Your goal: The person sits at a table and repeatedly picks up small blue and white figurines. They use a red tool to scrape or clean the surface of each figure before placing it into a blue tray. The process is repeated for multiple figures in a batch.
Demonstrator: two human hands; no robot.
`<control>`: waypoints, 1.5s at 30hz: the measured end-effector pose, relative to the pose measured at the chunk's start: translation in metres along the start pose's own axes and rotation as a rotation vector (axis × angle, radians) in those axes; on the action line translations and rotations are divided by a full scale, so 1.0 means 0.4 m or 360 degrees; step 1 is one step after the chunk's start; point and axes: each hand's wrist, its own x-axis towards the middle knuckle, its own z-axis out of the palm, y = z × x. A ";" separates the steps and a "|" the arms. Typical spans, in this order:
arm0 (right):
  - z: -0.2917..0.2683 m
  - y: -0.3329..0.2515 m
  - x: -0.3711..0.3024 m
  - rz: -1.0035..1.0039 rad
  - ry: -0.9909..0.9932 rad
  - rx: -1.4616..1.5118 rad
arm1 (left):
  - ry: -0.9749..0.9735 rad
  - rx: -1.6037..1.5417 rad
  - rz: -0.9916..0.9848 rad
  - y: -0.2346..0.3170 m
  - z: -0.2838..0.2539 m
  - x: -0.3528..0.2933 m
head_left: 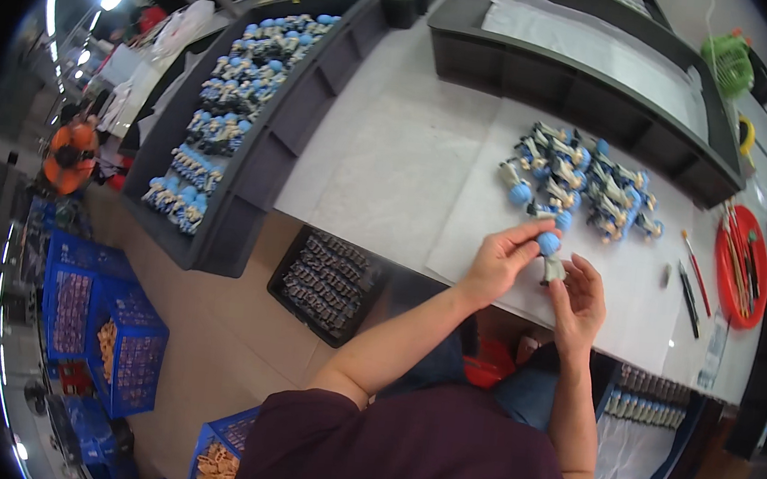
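A small figurine (549,246) with a round light blue head and a pale body is held upright between my two hands over the front of the white table. My left hand (499,262) pinches its head between thumb and fingers. Lower down, my right hand (579,300) has its thumb and fingertips at the figurine's pale lower body. Just beyond my hands lies a loose heap of similar figurines (583,180) with blue heads and pale and dark parts, tumbled in different directions.
A dark grey crate (267,150) packed with rows of figurines stands at the left. A grey bin (591,93) lined with white sits behind the heap. At right are a red tray (743,265) of brushes and a dark pen (689,301). Blue crates (129,344) stand on the floor.
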 end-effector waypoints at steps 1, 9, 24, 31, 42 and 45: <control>-0.007 -0.004 -0.004 -0.0021 0.0019 -0.0032 | -0.0025 0.0057 0.0044 -0.003 0.007 -0.002; 0.001 -0.010 -0.004 -0.0082 0.0019 -0.0076 | -0.0054 0.0037 -0.0031 -0.002 0.011 -0.008; -0.001 -0.005 -0.006 -0.0167 -0.0007 -0.0074 | -0.0021 0.0043 0.0065 0.007 0.003 -0.013; 0.000 -0.006 0.002 -0.0214 0.0084 -0.0100 | 0.0041 0.0025 0.0001 0.019 0.022 -0.003; 0.005 -0.006 0.001 -0.0247 0.0049 -0.0142 | 0.0008 0.0022 -0.0014 0.030 0.016 -0.013; 0.008 -0.007 0.001 -0.0303 0.0114 -0.0206 | 0.0012 0.0027 -0.0018 0.029 0.021 -0.010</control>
